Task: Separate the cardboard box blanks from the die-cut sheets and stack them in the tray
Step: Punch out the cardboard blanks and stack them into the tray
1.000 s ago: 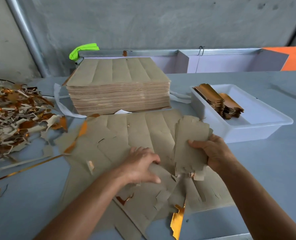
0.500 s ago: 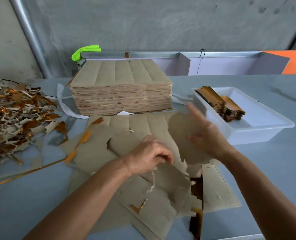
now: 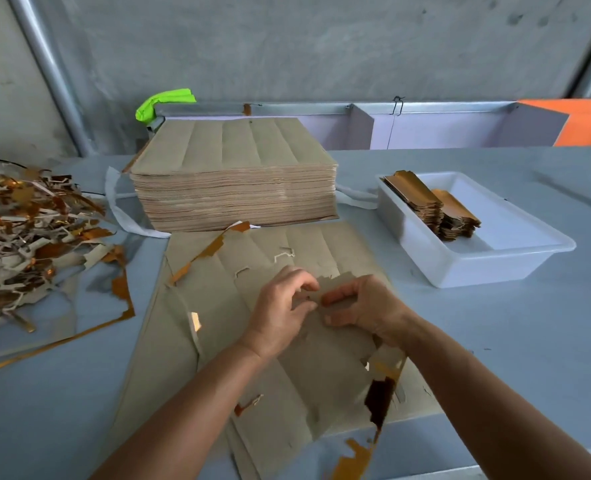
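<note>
A brown die-cut sheet [image 3: 307, 258] lies flat on the grey table in front of me, partly torn, with gold backing showing at its edges. Over its middle, my left hand [image 3: 280, 310] and my right hand [image 3: 363, 306] meet, and both pinch the top edge of a brown cardboard blank [image 3: 325, 341] lifted from the sheet. A tall stack of uncut sheets [image 3: 235, 174] stands behind. The white tray [image 3: 477, 268] at the right holds two short stacks of gold-faced blanks [image 3: 436, 206].
A heap of brown, white and gold offcut scrap [image 3: 20, 237] covers the table's left side. Thin gold strips [image 3: 79, 337] trail toward me. A green object [image 3: 164, 100] and a metal rail sit at the back wall, an orange panel [image 3: 585, 123] at far right.
My right hand has come down from the raised position near the tray to meet my left hand. Both hands now pinch the blank's top edge together.
</note>
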`<state>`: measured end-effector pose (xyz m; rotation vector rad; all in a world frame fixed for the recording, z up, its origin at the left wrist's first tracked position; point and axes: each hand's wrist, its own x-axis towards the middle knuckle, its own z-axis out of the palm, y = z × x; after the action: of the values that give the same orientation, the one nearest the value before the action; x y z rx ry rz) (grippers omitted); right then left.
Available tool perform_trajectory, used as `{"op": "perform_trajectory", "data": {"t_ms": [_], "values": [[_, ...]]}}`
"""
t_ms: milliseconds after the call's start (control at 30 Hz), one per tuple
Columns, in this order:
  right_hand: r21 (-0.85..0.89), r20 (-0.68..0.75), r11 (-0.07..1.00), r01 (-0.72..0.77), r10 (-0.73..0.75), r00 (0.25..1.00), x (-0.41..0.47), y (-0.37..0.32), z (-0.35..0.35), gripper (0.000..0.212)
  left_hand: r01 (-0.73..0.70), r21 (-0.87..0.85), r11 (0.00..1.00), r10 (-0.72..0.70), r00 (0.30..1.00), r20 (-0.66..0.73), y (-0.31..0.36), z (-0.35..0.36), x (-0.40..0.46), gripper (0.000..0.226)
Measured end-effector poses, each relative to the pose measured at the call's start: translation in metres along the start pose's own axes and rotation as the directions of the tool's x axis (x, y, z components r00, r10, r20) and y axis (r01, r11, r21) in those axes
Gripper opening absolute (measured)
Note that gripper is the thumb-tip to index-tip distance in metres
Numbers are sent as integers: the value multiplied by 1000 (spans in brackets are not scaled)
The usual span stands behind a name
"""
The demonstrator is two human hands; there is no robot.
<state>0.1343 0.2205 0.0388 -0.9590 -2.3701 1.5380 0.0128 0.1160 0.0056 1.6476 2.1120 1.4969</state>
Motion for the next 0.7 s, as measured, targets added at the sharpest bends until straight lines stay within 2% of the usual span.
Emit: {"op": "perform_trajectory", "data": {"t_ms": [67,167,267,333,433,600,700], "values": [[49,-2,996,-68,68,998,0,5,7,30,91,25,996,-90,995,-36,-6,-4,-8,31],[192,-20,970,-149,156,988,-2,10,10,27,192,230,954,-179,981,-73,-16,-13,-29,47],[245,-51,952,-181,199,979,-3,13,11,24,253,448,857,-299,954,34,-21,-15,-50,79],[241,-60,947,-210,231,971,-4,13,15,23,194,488,851,-274,957,98,-24,-11,-59,73],[206,-63,949,-237,255,965,-6,11,21,24,125,549,827,-210,973,96,-27,-8,-61,54],[51,8,968,-246,245,969,-6,-2,32,29,155,484,861,-204,978,50,-28,-8,-59,47],[-21,-36,983,-180,179,983,-4,-5,42,15,171,437,883,-204,979,30,-28,-8,-59,45]]}}
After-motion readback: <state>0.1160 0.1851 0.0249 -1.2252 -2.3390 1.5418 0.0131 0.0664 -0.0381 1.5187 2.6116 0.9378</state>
